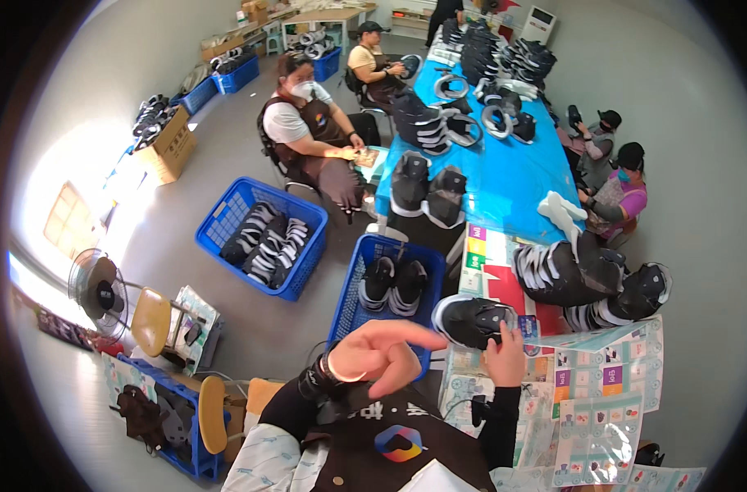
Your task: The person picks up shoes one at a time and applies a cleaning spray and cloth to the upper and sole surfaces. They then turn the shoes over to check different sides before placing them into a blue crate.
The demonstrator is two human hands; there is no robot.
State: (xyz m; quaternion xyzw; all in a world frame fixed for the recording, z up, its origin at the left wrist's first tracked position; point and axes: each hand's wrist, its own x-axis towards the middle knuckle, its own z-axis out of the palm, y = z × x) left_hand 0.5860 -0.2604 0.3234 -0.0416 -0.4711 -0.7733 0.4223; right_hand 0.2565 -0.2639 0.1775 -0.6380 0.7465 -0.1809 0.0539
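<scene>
A black shoe [474, 322] with a pale sole edge is at the near end of the long table, its side toward me. My right hand [505, 357] grips it at its right end, thumb and fingers closed on the upper. From the left comes my left hand [379, 354], its index finger stretched out toward the shoe's left end and the other fingers loosely curled. It holds nothing that I can see, and I cannot tell whether the fingertip touches the shoe. Behind it, two dark shoes [392, 286] stand in a blue crate [350, 305].
Piled black-and-white shoes [572, 275] and white gloves [561, 211] lie at the right of the table, near printed sheets [599, 439]. Another blue crate [214, 230] of shoes stands on the floor. Co-workers sit along both sides of the blue-covered table [505, 176]. A fan [103, 293] is at left.
</scene>
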